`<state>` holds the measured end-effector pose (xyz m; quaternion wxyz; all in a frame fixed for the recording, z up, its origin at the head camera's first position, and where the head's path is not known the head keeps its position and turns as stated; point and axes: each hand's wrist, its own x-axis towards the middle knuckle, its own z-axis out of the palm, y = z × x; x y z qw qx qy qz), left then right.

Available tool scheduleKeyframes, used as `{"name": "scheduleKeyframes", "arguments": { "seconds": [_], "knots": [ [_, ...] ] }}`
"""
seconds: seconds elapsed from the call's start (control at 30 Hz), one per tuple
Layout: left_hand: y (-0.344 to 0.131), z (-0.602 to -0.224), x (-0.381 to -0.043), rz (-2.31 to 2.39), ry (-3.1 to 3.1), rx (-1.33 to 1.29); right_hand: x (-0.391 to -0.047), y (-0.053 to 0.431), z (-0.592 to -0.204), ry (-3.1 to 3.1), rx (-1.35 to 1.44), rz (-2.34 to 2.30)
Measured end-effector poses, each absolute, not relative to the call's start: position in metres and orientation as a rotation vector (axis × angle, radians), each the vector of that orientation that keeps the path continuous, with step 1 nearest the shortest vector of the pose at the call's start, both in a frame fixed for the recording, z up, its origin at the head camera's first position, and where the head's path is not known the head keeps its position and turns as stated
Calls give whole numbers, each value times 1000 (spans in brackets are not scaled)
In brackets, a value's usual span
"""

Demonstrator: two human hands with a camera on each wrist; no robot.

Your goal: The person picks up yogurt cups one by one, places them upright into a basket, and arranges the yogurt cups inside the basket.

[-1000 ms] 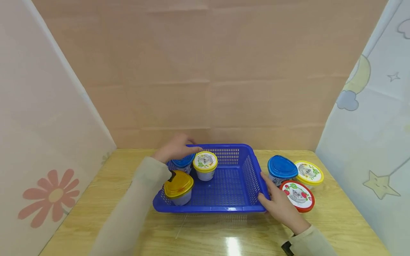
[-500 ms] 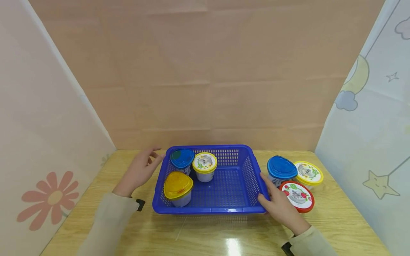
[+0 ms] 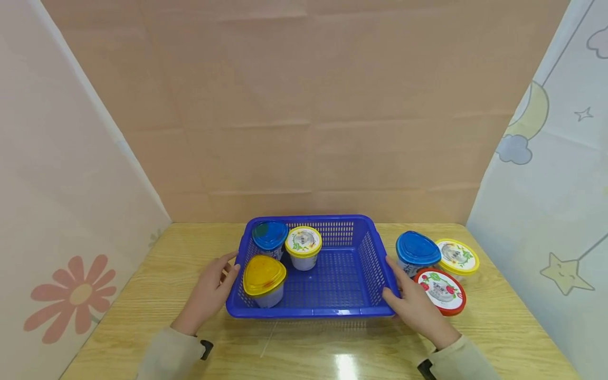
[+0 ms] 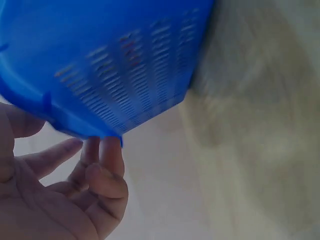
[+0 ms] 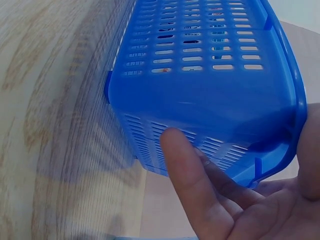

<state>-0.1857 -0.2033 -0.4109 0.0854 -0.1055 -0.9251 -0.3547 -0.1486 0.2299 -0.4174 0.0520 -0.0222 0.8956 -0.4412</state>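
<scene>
A blue plastic basket (image 3: pixel 332 285) with slotted walls stands on the wooden table. My left hand (image 3: pixel 209 290) holds its left rim; in the left wrist view the fingers (image 4: pixel 111 162) reach up under the rim. On the opposite side my right hand (image 3: pixel 418 311) grips the right rim, thumb on top and fingers (image 5: pixel 185 175) against the outer wall. Three lidded tubs sit in the basket's left half: one with a blue lid (image 3: pixel 270 235), one with a yellow-and-white lid (image 3: pixel 303 240) and, nearer me, one with a plain yellow lid (image 3: pixel 264 275).
Right of the basket, close by my right hand, stand a blue-lidded tub (image 3: pixel 418 248), a yellow-rimmed tub (image 3: pixel 457 256) and a red-rimmed tub (image 3: pixel 442 290). A brown papered wall (image 3: pixel 304 105) rises behind the table (image 3: pixel 285 348), with patterned panels on both sides.
My left hand has left the tubs at the basket's back left corner, swung outside, and come down onto the left rim. The right hand stays on the right rim.
</scene>
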Motion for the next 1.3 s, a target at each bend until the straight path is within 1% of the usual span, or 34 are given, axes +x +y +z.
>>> {"name": "scheduleKeyframes", "arguments": {
  "seconds": [0.43, 0.57, 0.67, 0.87, 0.97, 1.13, 1.3],
  "knots": [
    [-201, -430, -178, -1396, -2712, -250, -151, 232, -419, 2717, -84, -1359],
    [-202, -432, -178, -1431, -2714, -240, -150, 230, -416, 2842, -151, -1212],
    [-203, -433, -178, -1431, -2715, -242, -147, 229, -410, 2971, -188, -1069],
    [-204, -431, -178, -1443, -2724, -256, -134, 230, -387, 3095, -192, -1024],
    [-204, -430, -177, -1460, -2722, -268, -129, 237, -376, 3220, -200, -929],
    [-202, -427, -176, -1504, -2702, -284, -125, 260, -365, 3302, -71, -740],
    [-201, -427, -176, -1508, -2691, -279, -127, 290, -367, 3220, 94, -598]
  ]
}}
